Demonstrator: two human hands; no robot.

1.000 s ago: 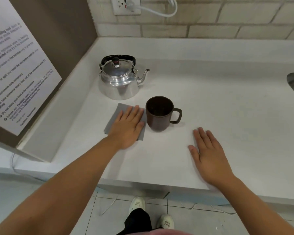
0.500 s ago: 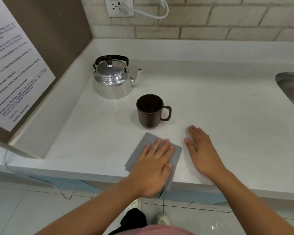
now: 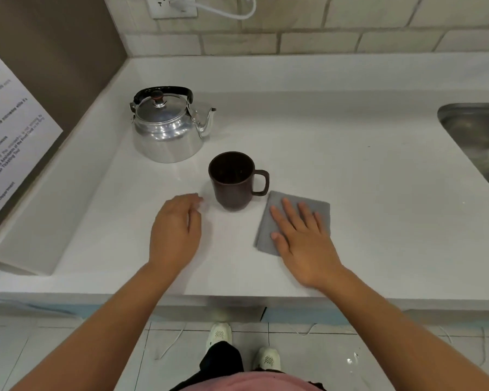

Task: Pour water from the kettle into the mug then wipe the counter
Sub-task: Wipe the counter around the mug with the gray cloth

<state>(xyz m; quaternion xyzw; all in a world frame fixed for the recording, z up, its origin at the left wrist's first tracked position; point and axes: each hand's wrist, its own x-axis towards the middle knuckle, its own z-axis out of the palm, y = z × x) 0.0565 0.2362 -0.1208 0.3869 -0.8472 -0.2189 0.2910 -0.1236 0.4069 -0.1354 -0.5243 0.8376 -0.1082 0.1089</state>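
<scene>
White stone-like counter (image 3: 336, 165) fills the view, running from the brick backsplash at twelve o'clock to the near edge at six, with a steel sink (image 3: 480, 142) cut in at three o'clock. What has changed lies on that surface: half a second ago the grey cloth sat under the left palm at the near edge, and a second ago it was under the same hand up beside the kettle. Now it has crossed to the other hand.

The kettle (image 3: 167, 128) stands upright at ten o'clock, lid on, spout aimed toward three, well apart from both hands. The brown mug (image 3: 233, 180) stands upright near the centre, just in front of the kettle, handle toward three; its inside is too dark to say whether water is in it.

The grey cloth (image 3: 308, 210) lies flat at the mug's four o'clock, its corner just beside the handle. The right hand (image 3: 305, 244) lies on it with fingers spread and palm pressed down, pinching nothing. The left hand (image 3: 177, 230) is at the mug's eight o'clock, fingers loosely curled and blurred, empty, near the mug but apart from it.

I judge the wiping stage is well along: the left side and the front have been covered, and the right side is in hand.
</scene>
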